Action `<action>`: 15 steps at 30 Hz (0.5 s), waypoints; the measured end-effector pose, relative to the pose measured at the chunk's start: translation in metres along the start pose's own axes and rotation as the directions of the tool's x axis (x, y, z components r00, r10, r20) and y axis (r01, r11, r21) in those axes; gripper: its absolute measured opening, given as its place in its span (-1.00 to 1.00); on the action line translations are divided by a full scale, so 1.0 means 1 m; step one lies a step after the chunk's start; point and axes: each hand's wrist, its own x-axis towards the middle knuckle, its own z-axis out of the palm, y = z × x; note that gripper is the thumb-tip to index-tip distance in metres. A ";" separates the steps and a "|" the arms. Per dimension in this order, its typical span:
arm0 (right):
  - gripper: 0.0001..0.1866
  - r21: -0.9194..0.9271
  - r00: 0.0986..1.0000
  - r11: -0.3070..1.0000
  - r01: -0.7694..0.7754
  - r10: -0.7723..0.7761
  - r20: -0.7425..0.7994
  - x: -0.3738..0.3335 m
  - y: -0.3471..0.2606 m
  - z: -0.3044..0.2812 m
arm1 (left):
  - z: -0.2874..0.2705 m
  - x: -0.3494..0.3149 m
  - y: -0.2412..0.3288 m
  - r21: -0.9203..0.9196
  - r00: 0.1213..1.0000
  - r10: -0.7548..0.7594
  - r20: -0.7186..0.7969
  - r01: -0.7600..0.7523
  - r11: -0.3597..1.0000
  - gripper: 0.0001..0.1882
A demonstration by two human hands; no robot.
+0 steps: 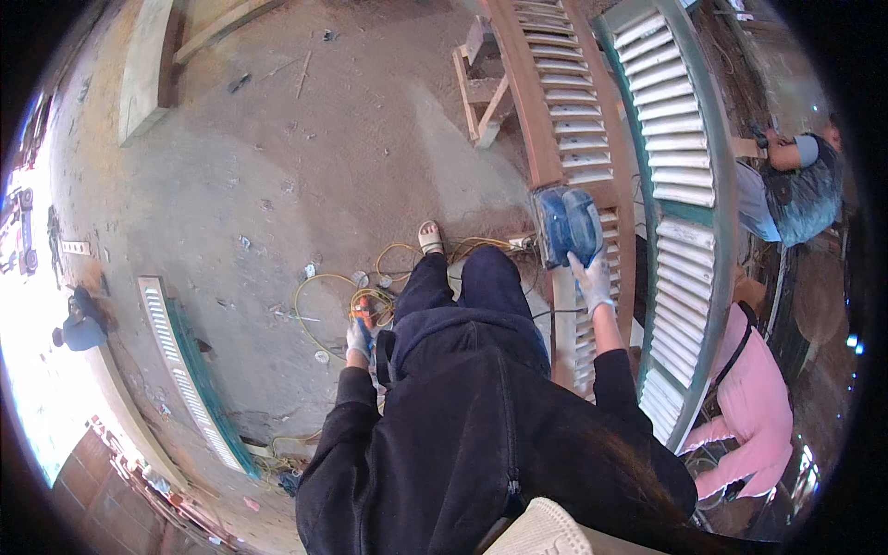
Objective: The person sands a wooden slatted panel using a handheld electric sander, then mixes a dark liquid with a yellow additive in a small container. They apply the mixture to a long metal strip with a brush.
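Observation:
My right hand (592, 282), in a pale glove, is closed on the rear of a blue electric sander (566, 227). The sander rests on the bare reddish-brown frame of a louvered shutter (544, 157) to my right, across its middle rail. Low at my left side, my gloved left hand (357, 340) is closed around an orange-and-blue object (363, 313), which looks like a small power tool. Its exact kind is too small to make out. A yellow cord (298, 301) loops on the ground beside it.
A green-edged shutter with white slats (680, 166) stands just beyond the sanded one. Another shutter (185, 370) lies to the left. A wooden trestle (481, 92) and a timber frame (143, 83) are ahead. Co-workers, one in pink clothing (754, 398), are at the right.

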 end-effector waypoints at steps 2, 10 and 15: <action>-0.09 0.010 1.000 1.000 -0.028 0.028 -0.004 0.025 -0.012 -0.004 | 0.020 -0.005 -0.007 -0.062 0.994 0.109 0.019 -0.107 0.992 -0.55; -0.22 0.227 0.990 0.963 0.143 -0.137 -0.041 0.134 -0.057 0.007 | 0.020 0.053 -0.001 -0.831 0.991 -0.131 0.018 0.088 0.550 -0.71; -0.18 0.345 1.000 0.939 -0.002 -0.001 0.008 0.157 -0.058 -0.014 | -0.037 0.048 0.109 -0.959 0.912 -0.343 0.224 0.269 0.087 -0.66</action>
